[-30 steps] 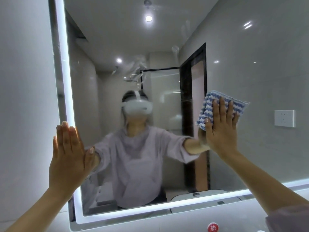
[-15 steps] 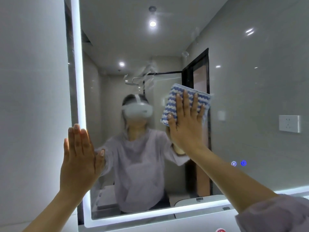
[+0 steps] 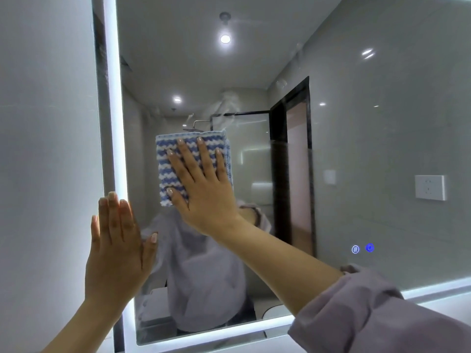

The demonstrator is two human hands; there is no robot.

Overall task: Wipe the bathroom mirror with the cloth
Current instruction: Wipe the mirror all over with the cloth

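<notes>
On the mirror (image 3: 382, 128), flat right hand (image 3: 204, 192) presses cloth (image 3: 167, 159); flat left hand (image 3: 117, 253) rests.

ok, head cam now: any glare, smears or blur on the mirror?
Head view: the light strip on the left and bottom of the mirror blows out white; a ceiling spot reflects as a hot dot; hazy smears sit above the cloth; the reflected person is soft, while the right hand and cloth are sharp.

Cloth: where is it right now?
In the head view the cloth is pressed flat against the mirror under the right hand, left of centre, up and right of the left hand.
</notes>
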